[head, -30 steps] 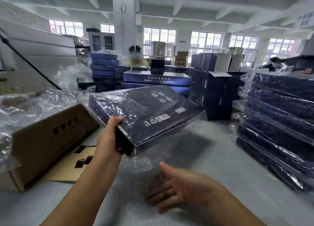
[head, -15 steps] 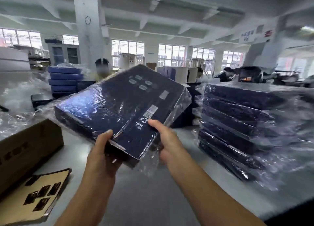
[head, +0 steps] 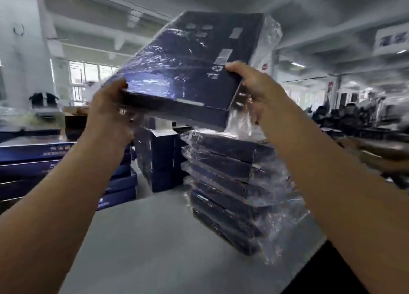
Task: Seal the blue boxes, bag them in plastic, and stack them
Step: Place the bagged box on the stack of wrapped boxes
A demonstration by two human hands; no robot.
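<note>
A flat dark blue box in a clear plastic bag point(head: 190, 68) is held up in the air, tilted, above the table. My left hand point(head: 108, 110) grips its near left corner. My right hand point(head: 254, 88) grips its near right edge, thumb on top by a recycling mark. Loose plastic hangs below the right corner. Directly beneath stands a stack of several bagged blue boxes point(head: 230, 189) on the grey table point(head: 155, 238).
Unbagged blue boxes point(head: 28, 161) are piled at the left. Upright dark blue boxes point(head: 159, 158) stand behind the bagged stack. A white pillar point(head: 20, 39) rises at the far left. The table's edge runs at the lower right, with dark floor beyond.
Both hands have lifted the bagged box higher and to the right, over the bagged stack. My right hand came up from the table to grip it. The camera swung right.
</note>
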